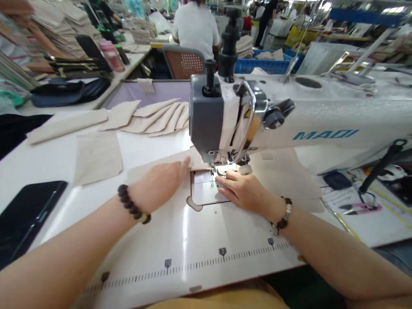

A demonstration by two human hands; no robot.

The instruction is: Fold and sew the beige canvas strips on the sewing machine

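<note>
My left hand [161, 186] lies flat on a beige canvas piece [151, 169], its fingertips close to the presser foot [222, 159] of a white MAQI sewing machine [299, 116]. My right hand [243, 192] rests beside the foot, its fingers over the steel slide plate [202, 189] and next to the canvas. Neither hand visibly grips anything. The canvas runs beneath the machine head and out to the right. The needle's point is hidden around the foot.
Several beige canvas pieces [151, 120] overlap on the white sewing table [154, 146], with a single piece [96, 158] nearer me. A black tablet [27, 219] lies at the left, pink snips [360, 209] at the right. A seated co-worker [196, 30] and blue crates [262, 64] stand beyond.
</note>
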